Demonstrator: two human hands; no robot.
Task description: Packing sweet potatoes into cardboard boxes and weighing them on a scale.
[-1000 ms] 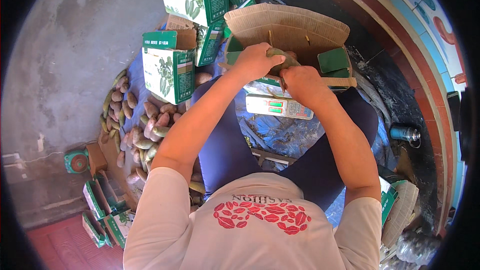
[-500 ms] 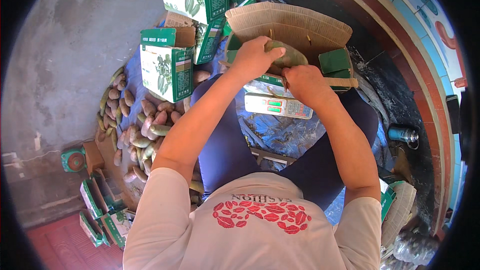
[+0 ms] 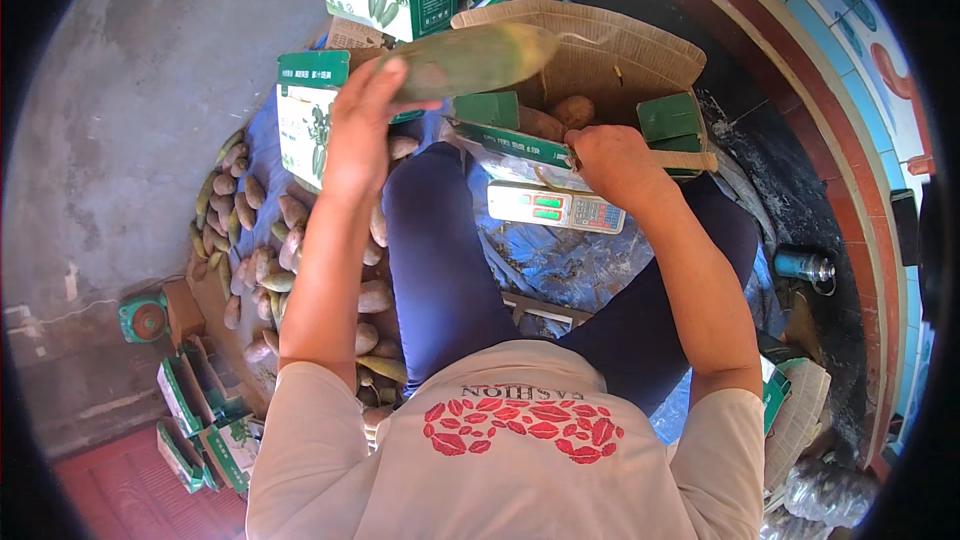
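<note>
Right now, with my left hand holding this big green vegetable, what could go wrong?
The green vegetable might slip: your left hand holds one end, leaving the other unsupported. Your right hand grips the near edge of the open box; a tug could bend that wall or jostle the scale by it.

Dark lettering, upside down, on pale shirt. White print on open carton's green side. Scale displays lit green, digits unreadable.

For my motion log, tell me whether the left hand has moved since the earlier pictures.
Yes, the left hand has moved left, away from the open box.
</note>
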